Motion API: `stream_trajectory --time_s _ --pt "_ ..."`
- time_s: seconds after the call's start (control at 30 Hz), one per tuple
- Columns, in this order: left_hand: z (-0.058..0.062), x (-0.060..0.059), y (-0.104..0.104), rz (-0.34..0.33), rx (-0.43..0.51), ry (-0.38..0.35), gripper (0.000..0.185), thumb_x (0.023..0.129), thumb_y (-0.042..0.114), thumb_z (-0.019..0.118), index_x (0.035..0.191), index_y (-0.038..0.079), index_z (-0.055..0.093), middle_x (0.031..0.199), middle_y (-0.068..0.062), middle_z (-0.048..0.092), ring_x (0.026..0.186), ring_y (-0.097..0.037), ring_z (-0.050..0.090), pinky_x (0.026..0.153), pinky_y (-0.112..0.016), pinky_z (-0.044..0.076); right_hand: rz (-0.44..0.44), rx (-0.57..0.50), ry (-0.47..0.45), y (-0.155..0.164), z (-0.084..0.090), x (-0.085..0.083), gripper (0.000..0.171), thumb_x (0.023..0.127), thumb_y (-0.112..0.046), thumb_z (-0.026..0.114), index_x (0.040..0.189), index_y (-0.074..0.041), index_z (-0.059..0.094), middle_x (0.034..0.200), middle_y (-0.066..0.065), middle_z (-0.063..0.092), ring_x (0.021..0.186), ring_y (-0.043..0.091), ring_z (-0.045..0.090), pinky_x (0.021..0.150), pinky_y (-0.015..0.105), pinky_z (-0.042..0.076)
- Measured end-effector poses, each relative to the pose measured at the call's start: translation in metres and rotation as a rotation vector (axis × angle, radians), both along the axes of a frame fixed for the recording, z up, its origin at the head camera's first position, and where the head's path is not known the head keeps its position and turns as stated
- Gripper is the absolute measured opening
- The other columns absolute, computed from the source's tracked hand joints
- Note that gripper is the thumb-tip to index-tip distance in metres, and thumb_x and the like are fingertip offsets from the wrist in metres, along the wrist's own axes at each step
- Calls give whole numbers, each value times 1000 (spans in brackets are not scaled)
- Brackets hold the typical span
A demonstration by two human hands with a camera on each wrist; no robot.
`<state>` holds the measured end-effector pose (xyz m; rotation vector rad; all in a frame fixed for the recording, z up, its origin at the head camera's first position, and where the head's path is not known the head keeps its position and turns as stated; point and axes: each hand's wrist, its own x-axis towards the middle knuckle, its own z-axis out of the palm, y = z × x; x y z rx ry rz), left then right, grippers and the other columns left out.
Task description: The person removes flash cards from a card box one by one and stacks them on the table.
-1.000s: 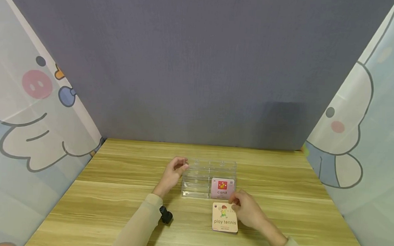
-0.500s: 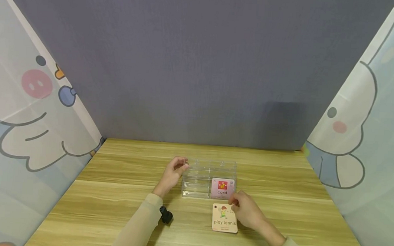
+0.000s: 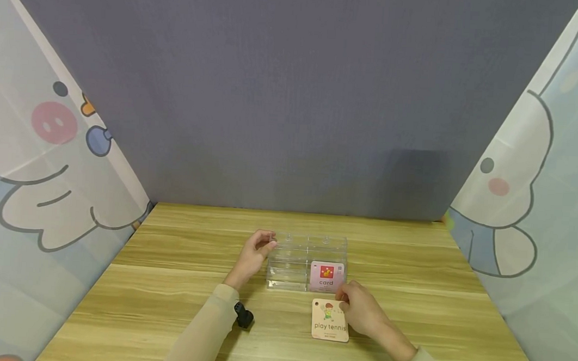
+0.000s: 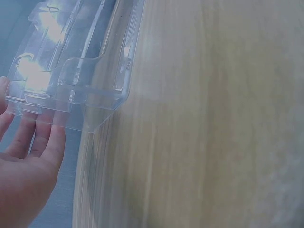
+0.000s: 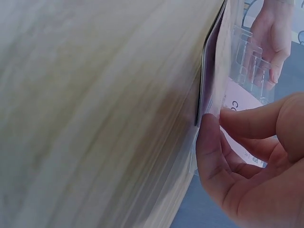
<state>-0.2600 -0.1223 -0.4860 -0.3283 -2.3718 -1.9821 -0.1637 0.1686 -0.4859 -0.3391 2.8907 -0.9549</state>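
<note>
A clear holder (image 3: 306, 262) is set on the wooden surface (image 3: 166, 283), near the middle and a little towards the far edge. A pink card (image 3: 326, 275) marked "card" is stood upright in its right front compartment. A stack of cards (image 3: 330, 320) is laid flat on the surface just in front of the holder, the top one printed "play tennis".

The left hand (image 3: 252, 256) is held against the holder's left end. In the left wrist view its fingers (image 4: 34, 137) are seen nearly straight and relaxed, laid along the holder (image 4: 80, 66) behind its clear wall; nothing is gripped. The right hand (image 3: 363, 309) is rested at the stack's upper right corner, just beside the holder's front right corner. In the right wrist view the thumb (image 5: 211, 156) and a bent finger are closed on the edges of the cards (image 5: 209, 90), so the corner of the stack is pinched. The left hand (image 5: 270, 42) is seen through the holder beyond.

A beige sleeve (image 3: 202, 334) is worn on the left arm, with a small black device (image 3: 244, 315) at the wrist. The surface is backed by a grey wall (image 3: 293, 93) and flanked by cartoon-printed curtains (image 3: 40, 151).
</note>
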Motion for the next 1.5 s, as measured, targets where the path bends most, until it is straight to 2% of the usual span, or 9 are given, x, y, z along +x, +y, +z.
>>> stream_trajectory --time_s 0.13,0.2,0.4,0.9,1.0,1.23,1.5 --pt "-16 -9 -1 19 6 -2 29 102 8 62 129 0 59 121 -15 62 114 -29 58 95 -39 48 1 13 9 0 0 0 17 87 7 70 93 -8 68 83 -1 52 74 13 49 64 26 45" --pt "-19 -10 -1 22 11 0 30 102 10 63 130 0 59 120 -13 62 113 -27 58 94 -37 48 0 16 12 0 1 0 17 87 8 70 93 -8 68 82 -1 52 74 13 49 63 26 45" --pt "-20 -10 -2 17 17 17 34 101 13 64 131 -4 57 120 -13 64 110 -24 59 91 -32 49 -1 6 17 -1 2 -1 17 87 8 68 92 -7 67 81 -1 53 72 13 49 62 26 45" --pt "-18 -9 -1 20 10 -6 34 101 13 64 132 0 58 122 -13 63 112 -26 58 94 -37 48 -11 -10 90 -3 10 -6 13 87 5 70 87 -8 66 76 -4 53 67 11 50 58 25 45" --pt "-14 -7 -1 17 -3 -12 32 102 11 63 132 -1 58 123 -15 63 113 -27 58 94 -37 48 -16 3 108 -3 11 -7 12 86 4 70 87 -7 67 77 -4 54 67 10 50 58 24 46" --pt "15 10 0 -14 -17 -1 27 103 7 61 128 0 60 121 -18 62 112 -29 59 93 -39 49 -28 5 149 -3 11 -10 11 87 1 72 88 -9 68 77 -6 55 67 8 51 58 23 47" --pt "16 12 0 -16 -10 4 28 102 7 61 129 -1 59 122 -20 62 112 -32 59 94 -42 49 -25 -37 178 -1 19 -14 11 87 2 74 92 -7 70 81 -6 61 68 7 54 60 21 50"
